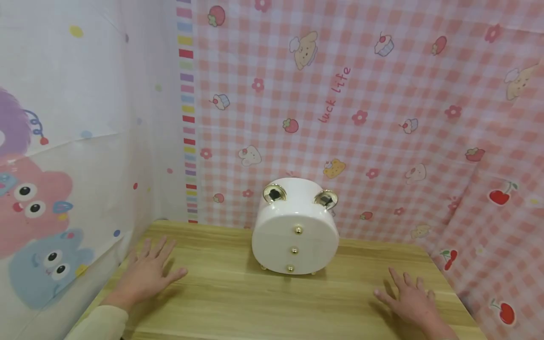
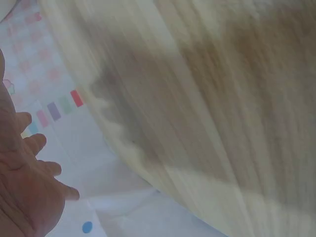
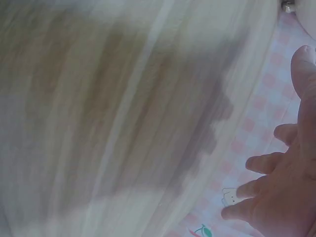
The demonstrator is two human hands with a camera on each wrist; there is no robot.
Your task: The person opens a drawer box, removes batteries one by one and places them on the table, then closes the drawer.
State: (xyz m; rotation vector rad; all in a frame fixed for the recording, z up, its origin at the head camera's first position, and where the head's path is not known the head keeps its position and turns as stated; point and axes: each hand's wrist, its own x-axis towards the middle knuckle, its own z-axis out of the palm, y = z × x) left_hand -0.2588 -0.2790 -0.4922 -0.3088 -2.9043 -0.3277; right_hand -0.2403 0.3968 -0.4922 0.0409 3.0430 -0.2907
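A glossy white rounded box (image 1: pixel 276 245) with gold knobs down its front, small gold feet and two gold-rimmed ear-like rings on top stands upright at the back middle of the wooden table. To its left, my left hand (image 1: pixel 146 274) is spread with nothing in it, thumb pointing toward the box. My right hand (image 1: pixel 410 300) is likewise spread and holds nothing, at the right front of the table. Both wrist views show the fingers apart over the wood, with the left palm (image 2: pixel 29 197) and right palm (image 3: pixel 286 207) bare and each hand's shadow below.
The light wood table (image 1: pixel 221 302) ends at the back against a pink checked curtain (image 1: pixel 272 61) with cartoon prints. A white curtain (image 1: pixel 97 179) with cartoon monsters hangs along the left side. More checked cloth (image 1: pixel 501 245) with cherries borders the right.
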